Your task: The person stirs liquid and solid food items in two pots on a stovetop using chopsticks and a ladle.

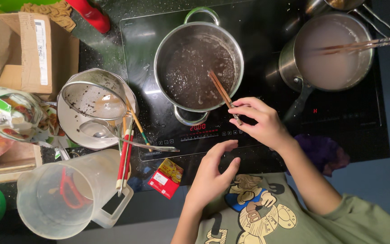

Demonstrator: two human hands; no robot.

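Observation:
My right hand [262, 123] holds a pair of wooden chopsticks [221, 90] whose tips dip into dark liquid in a steel pot [198, 63] on a black induction cooktop [267, 36]. My left hand [213, 169] rests at the cooktop's front edge, fingers curled near the lit touch control panel [204, 133], holding nothing. A second steel pot [330, 49] with pale milky liquid sits at the right, with another pair of chopsticks [362, 45] lying across its rim.
Left of the cooktop a metal bowl with a wire strainer [95, 101] holds utensils. A clear plastic jug [68, 194], a small red and yellow packet [166, 178], a cardboard box [23, 49], food packets [5, 113] and a purple cloth [323, 151] lie around.

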